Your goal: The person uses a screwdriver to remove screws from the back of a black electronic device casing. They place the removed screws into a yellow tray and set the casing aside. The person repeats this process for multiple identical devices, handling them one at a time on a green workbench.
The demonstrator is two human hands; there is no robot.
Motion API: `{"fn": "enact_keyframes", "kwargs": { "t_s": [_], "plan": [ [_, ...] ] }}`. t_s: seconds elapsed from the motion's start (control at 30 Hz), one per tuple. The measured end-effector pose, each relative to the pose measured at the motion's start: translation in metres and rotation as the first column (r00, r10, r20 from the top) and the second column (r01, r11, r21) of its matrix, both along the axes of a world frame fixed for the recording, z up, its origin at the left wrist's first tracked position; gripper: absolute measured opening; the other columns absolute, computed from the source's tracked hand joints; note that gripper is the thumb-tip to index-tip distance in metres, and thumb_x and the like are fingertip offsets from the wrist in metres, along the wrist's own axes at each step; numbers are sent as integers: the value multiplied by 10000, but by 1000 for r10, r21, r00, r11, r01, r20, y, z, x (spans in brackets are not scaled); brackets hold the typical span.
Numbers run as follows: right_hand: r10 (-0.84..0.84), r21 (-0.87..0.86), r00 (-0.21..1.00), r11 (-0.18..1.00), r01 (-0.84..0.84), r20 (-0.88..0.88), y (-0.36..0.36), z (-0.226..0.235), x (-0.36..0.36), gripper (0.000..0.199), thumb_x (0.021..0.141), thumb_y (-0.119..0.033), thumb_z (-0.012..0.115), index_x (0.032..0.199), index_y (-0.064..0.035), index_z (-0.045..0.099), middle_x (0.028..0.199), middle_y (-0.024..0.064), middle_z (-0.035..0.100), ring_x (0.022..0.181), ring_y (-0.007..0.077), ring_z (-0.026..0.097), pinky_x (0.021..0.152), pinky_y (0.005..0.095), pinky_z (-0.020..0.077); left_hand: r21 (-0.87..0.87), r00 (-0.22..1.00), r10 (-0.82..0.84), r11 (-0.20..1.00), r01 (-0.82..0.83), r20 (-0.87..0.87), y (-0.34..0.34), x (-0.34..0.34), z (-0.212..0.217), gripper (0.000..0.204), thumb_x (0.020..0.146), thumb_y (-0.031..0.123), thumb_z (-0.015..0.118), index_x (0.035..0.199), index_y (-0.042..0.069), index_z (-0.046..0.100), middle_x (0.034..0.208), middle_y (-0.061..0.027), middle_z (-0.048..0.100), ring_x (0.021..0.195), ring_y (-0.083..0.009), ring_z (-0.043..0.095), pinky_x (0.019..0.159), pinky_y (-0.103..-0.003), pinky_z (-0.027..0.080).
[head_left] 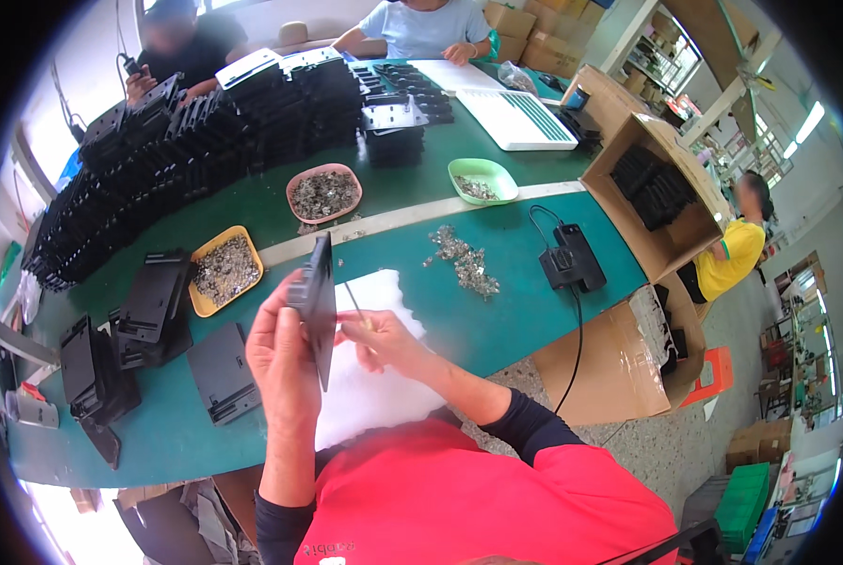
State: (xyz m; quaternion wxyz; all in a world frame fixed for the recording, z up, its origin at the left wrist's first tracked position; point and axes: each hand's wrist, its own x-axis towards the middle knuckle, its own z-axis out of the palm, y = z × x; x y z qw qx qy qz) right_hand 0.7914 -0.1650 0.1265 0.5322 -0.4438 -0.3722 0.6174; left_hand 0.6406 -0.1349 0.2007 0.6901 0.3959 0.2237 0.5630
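Observation:
My left hand grips a flat black plastic panel, held upright on edge above a white cloth-like sheet. Close to the panel's right face, my right hand is closed on a thin rod-like tool; its exact kind does not show. A yellow tray of small metal parts stands left of my left hand. Loose metal pieces lie in a heap on the green table, beyond my right hand. Another black panel rests flat to the left.
Long rows of stacked black panels fill the back left. A pink tray and a green tray hold small parts. Black adapters with a cable sit at right, beside open cartons. Co-workers are across the table and at right.

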Motion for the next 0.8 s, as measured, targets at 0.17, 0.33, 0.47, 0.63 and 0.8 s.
{"fn": "enact_keyframes", "kwargs": {
  "t_s": [0.17, 0.33, 0.47, 0.63, 0.8],
  "plan": [
    [43, -150, 930, 983, -104, -364, -3, -14, 13, 176, 955, -248, 596, 922, -76, 596, 758, 19, 600, 419, 41, 399, 366, 201, 290, -29, 981, -106, 993, 112, 164, 11, 0, -8, 360, 1003, 228, 504, 1262, -22, 509, 1168, -90, 614, 1044, -160, 603, 910, -307, 490],
    [-126, -201, 857, 979, 27, -500, -3, -3, 43, 162, 936, -200, 622, 816, -118, 550, 665, -8, 560, 391, 37, 382, 361, 188, 294, -105, 968, -97, 987, 124, 234, 24, 16, -26, 320, 990, 249, 539, 1201, 9, 549, 1142, -62, 617, 1019, -149, 586, 877, -314, 463],
    [-443, -230, 810, 896, 381, -385, 12, -4, 82, 197, 839, -151, 728, 785, -162, 538, 728, -23, 610, 467, 55, 498, 358, 201, 359, -284, 992, -47, 959, 10, -121, 29, 25, -46, 257, 947, 211, 571, 1159, 67, 597, 1160, -49, 638, 931, -123, 609, 777, -282, 482],
    [-659, -186, 746, 748, 637, -94, 70, -22, 129, 153, 851, -149, 689, 891, -87, 555, 755, 60, 637, 507, 101, 500, 393, 228, 348, -178, 954, -54, 984, 1, -296, 10, 12, -62, 206, 934, 145, 578, 1076, 7, 635, 993, -87, 676, 789, -113, 609, 689, -250, 470],
    [-744, -315, 665, 647, 694, -65, 122, -23, 150, 127, 884, -119, 637, 942, -67, 536, 856, 101, 666, 520, 103, 504, 404, 241, 349, -86, 891, -34, 996, -6, -452, -6, -8, -66, 179, 928, 130, 589, 1026, -5, 653, 918, -67, 687, 773, -110, 612, 683, -246, 463]
  ]
}}
